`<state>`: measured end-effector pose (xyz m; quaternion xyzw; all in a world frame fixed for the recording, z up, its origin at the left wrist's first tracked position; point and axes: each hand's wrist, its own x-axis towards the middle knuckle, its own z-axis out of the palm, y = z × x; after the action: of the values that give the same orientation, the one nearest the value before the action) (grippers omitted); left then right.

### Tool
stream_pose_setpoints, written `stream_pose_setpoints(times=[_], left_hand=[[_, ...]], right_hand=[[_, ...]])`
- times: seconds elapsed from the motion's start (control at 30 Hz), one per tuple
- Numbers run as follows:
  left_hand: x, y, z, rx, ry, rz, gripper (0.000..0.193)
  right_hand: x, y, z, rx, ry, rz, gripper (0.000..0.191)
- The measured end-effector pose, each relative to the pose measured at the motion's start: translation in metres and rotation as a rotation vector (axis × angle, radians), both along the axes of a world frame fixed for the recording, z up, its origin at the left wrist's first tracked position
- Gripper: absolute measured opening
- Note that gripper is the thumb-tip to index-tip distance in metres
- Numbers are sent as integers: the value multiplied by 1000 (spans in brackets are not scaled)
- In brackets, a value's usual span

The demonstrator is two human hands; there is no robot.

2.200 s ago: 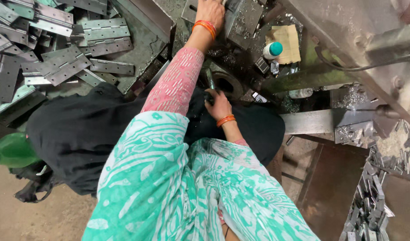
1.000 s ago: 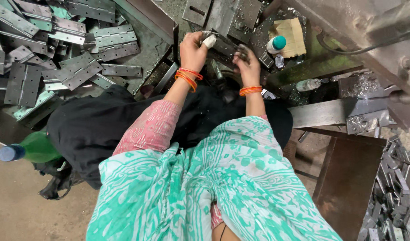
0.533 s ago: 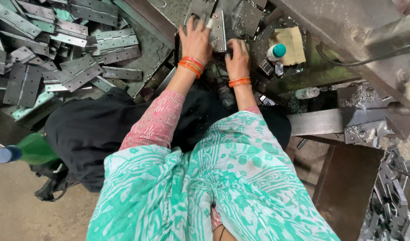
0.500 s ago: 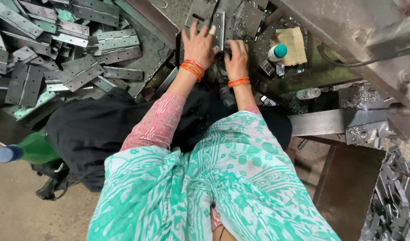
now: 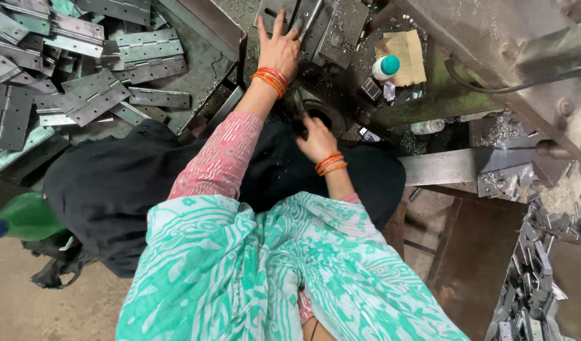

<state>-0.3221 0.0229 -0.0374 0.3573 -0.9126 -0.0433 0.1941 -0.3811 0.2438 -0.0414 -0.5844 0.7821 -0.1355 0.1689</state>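
Workshop, seen from above. Desk (image 5: 240,19) is grey steel, oily, strewn w/ bright metal shavings; concrete floor (image 5: 25,316) below, dusty brown. Heavy steel machine frame (image 5: 492,38) runs across upper right, black cable along it.

Packages: small white bottle w/ teal cap (image 5: 386,67) stands upper centre-right, on a square of brown cardboard (image 5: 407,53). Green plastic bottle (image 5: 25,218) lies at far left edge, low down, blue cap end cut by frame.

Materials: pile of hinges (image 5: 82,82) upper left, flat grey steel leaves w/ round screw holes, some darker, some shiny, lying in a shallow steel tray. More small metal parts (image 5: 530,284) heaped lower right, dull grey, jumbled.

Left hand (image 5: 279,47) stretched fwd, fingers spread flat on a steel plate (image 5: 278,16) at the top of the desk; the plate has a slot, sits just beside an upright metal piece (image 5: 331,25). Orange bangles at wrist, pink patterned sleeve.

Right hand (image 5: 317,137) lower, near the body, beside a dark round opening (image 5: 322,113) in the desk; fingers curled toward its rim — can't tell if they pinch anything. Black cloth over lap, teal-white printed fabric in front.
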Motion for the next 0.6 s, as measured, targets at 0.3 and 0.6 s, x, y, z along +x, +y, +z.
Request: stream_pose_setpoints(times=[0.3,0.6], left_hand=[[6,7,7,50,35,-9,40],[-18,-11,20,0,-3,73,38]], right_hand=[[17,10,-17,58,-86,-105,59],[-13,-16,11,77,59,-64,50]])
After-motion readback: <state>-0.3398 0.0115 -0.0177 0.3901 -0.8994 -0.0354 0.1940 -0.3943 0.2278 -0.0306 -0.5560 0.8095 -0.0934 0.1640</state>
